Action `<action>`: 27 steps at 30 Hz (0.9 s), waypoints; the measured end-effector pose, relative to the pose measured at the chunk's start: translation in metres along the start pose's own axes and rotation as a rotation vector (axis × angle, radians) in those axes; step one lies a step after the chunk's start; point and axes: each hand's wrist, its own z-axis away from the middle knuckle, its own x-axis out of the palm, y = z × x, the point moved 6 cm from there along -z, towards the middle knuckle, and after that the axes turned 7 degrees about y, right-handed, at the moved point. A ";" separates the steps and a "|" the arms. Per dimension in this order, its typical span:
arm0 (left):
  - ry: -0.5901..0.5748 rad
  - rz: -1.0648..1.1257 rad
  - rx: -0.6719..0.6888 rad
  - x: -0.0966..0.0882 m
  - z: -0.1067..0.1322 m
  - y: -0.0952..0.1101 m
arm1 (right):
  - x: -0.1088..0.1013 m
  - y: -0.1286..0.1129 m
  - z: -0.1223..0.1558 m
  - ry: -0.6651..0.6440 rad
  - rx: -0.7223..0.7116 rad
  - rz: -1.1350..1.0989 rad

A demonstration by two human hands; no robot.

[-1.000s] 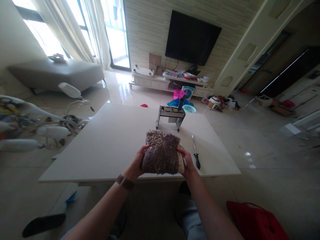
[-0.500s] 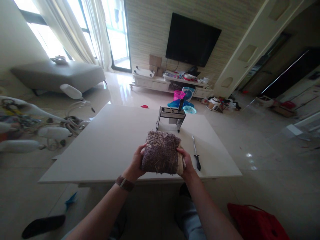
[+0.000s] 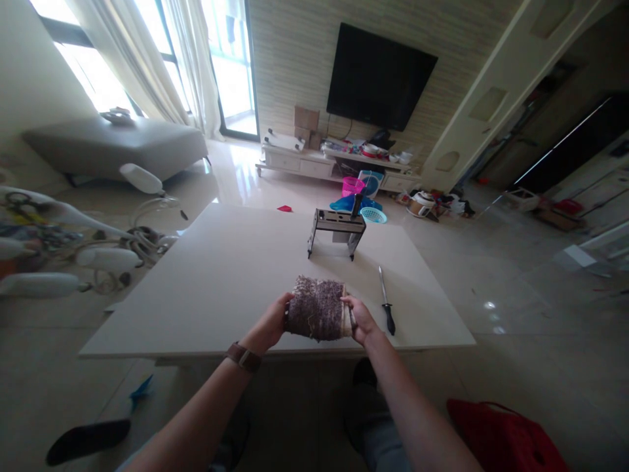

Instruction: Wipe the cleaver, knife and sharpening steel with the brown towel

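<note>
Jointly in left fingers (image 3: 285, 299) and right fingers (image 3: 347, 300), folded brown cloth (image 3: 317, 311); beyond, pink basket (image 3: 352, 187), contents unclear.

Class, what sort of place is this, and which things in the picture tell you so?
Most likely a living room in a home: a large television hangs on the wall, a low white cabinet stands below it, and long pale curtains hang on the left.

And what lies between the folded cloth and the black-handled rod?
The right hand, holding the folded cloth by the edge nearer the rod; the head view shows it.
</note>
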 end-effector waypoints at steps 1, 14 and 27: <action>0.011 -0.036 -0.003 -0.003 -0.002 -0.004 | -0.002 0.002 -0.003 0.008 0.006 0.011; 0.092 -0.214 -0.026 0.010 -0.005 -0.025 | -0.035 0.009 -0.030 0.171 -0.081 0.027; -0.098 0.076 0.049 0.037 0.012 0.005 | -0.030 -0.017 0.014 -0.172 -0.023 -0.182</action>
